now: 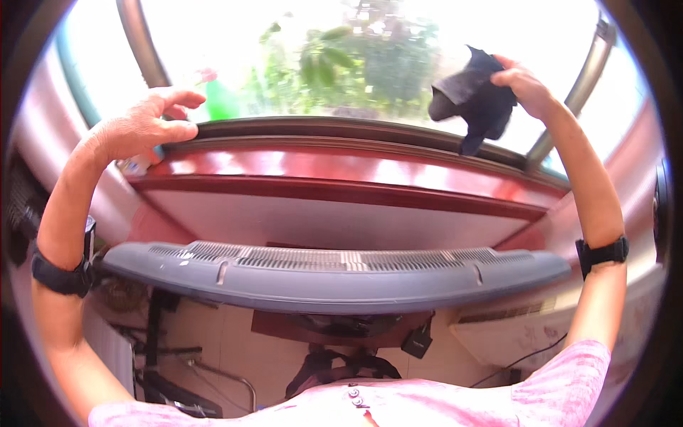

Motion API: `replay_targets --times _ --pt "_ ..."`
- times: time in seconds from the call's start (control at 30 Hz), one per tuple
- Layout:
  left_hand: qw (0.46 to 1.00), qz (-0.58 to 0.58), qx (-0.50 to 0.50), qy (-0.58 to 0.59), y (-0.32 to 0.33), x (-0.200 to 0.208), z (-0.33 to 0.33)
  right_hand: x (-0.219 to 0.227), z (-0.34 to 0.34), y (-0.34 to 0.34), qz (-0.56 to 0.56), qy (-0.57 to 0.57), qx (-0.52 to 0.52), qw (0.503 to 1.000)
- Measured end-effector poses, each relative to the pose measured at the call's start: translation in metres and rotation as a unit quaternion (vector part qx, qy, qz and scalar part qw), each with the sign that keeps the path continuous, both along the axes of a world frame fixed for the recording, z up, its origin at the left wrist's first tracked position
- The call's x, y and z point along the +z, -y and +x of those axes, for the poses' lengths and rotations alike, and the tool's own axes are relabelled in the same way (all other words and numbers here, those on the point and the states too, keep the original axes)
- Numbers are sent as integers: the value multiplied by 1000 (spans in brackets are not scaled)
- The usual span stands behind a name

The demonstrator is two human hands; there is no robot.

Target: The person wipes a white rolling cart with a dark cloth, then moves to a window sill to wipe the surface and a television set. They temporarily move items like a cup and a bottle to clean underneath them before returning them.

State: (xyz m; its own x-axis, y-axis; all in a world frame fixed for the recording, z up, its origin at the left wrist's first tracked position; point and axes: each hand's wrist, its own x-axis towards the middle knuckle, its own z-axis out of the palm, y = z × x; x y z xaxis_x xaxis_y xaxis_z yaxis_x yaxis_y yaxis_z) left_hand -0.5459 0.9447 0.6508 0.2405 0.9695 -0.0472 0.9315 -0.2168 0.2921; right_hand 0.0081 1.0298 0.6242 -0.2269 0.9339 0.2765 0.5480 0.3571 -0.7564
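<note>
Gripping a dark cloth (473, 96), the right hand (523, 85) is pressing it against the window pane (370, 57) above the sill (341, 167), its fingers clamped on the bunched fabric, whose tail is hanging down toward the sill's right end. The left hand (146, 124) is resting on the frame at the sill's left end, fingers loosely spread and curled, holding nothing. Below the sill, a grey vented monitor top (334, 274) is stretching across.

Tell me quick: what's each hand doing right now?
Left hand: open, resting on the window frame.
Right hand: closed, holding a dark cloth.
</note>
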Motion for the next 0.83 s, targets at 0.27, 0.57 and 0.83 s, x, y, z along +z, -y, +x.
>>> replay_targets --times 0.27,0.57,0.83 --pt "983 79 160 -34 16 -7 -226 -84 -44 -61 -67 -2 32 997" --pt "899 218 353 138 99 6 -279 -79 -100 -61 -100 86 120 984" --pt "980 196 1 -26 51 54 -96 -16 -145 -86 59 161 133 976"
